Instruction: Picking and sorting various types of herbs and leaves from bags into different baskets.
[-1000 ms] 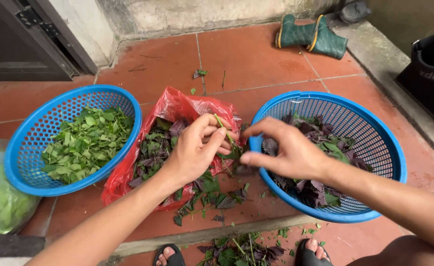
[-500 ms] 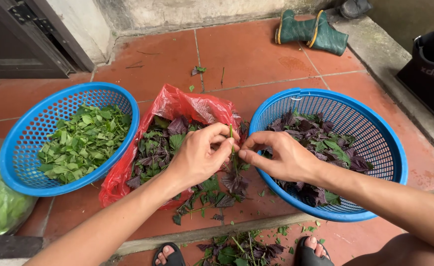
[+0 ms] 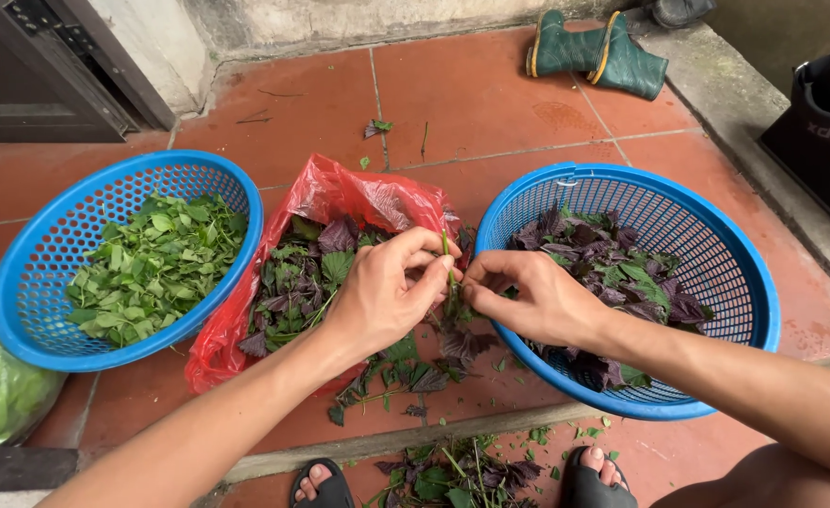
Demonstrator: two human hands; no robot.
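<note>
At the far left a blue basket (image 3: 20,292) holds plain green leaves, and just right of it a red plastic bag (image 3: 335,193) lies open on the tiled floor (image 3: 471,94) with purple-and-green leafy sprigs spilling out. The step in hand looks like stripping leaves: the left hand (image 3: 382,292), reaching in from the lower left with the wrist bent and knuckles up, pinches a thin green stem (image 3: 447,259) between thumb and fingertips, holding it roughly upright over the gap between the bag and the right-hand basket. The right hand (image 3: 537,301) comes in from the lower right, forearm low across the basket's rim, its thumb and forefinger closed on the same stem just beside the left fingertips. The next move would seem to call for a steady hold on the stem while the leaves come away. The second blue basket (image 3: 735,273) holds purple leaves; green boots (image 3: 594,52) stand beyond.
</note>
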